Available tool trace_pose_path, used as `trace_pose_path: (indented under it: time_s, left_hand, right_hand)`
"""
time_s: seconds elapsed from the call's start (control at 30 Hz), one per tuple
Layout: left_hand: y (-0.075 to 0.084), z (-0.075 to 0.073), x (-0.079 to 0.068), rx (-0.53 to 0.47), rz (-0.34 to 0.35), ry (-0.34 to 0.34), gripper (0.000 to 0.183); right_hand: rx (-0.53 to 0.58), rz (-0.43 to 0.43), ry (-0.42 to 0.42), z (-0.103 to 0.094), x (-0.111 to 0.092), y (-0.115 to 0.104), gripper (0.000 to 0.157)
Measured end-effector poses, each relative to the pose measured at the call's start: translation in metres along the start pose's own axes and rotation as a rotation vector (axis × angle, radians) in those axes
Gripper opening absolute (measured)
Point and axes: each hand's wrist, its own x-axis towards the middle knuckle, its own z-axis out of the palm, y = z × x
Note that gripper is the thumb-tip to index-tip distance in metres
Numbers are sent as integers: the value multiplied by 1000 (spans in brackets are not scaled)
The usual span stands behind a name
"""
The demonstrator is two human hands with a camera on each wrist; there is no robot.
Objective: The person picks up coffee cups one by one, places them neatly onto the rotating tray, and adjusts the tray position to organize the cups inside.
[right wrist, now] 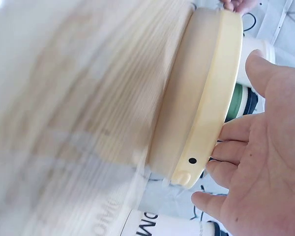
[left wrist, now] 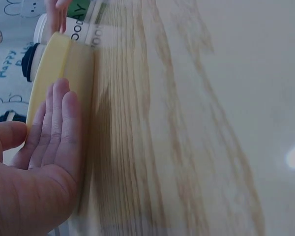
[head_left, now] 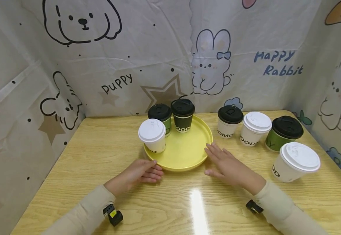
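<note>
A round yellow tray (head_left: pixel 185 150) lies on the wooden table, three lidded paper cups standing toward its left and back. They are a white cup with a white lid (head_left: pixel 152 135), a green cup with a black lid (head_left: pixel 159 112) and a dark cup with a black lid (head_left: pixel 183 114). At the tray's front left, my left hand (head_left: pixel 142 173) has its thumb on the rim (left wrist: pixel 64 56), its fingers extended along the outer side. On the right, my right hand (head_left: pixel 227 166) reaches to the rim with straight fingertips, thumb spread away. Neither hand holds a cup.
Right of the tray stand a white cup with a black lid (head_left: pixel 230 120), a white cup with a white lid (head_left: pixel 255 129), a green cup with a black lid (head_left: pixel 284 132) and a nearer white cup (head_left: pixel 295 162). Printed fabric (head_left: pixel 158 55) hangs behind and beside the table (head_left: pixel 106 140).
</note>
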Motion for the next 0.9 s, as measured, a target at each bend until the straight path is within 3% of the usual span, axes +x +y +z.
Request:
trace_pose_path:
  time_s: [0.53, 0.7, 0.9]
  left_hand:
    - [3, -14, 1, 37, -11, 84, 50]
    - [3, -13, 0, 39, -7, 81, 48]
    - [1, -5, -4, 35, -12, 28, 49]
  right_hand:
    - [-64, -90, 29, 6, -5, -21, 78]
    - [-67, -87, 22, 3, -4, -22, 78]
    - [-48, -27, -1, -4, 2, -15, 79]
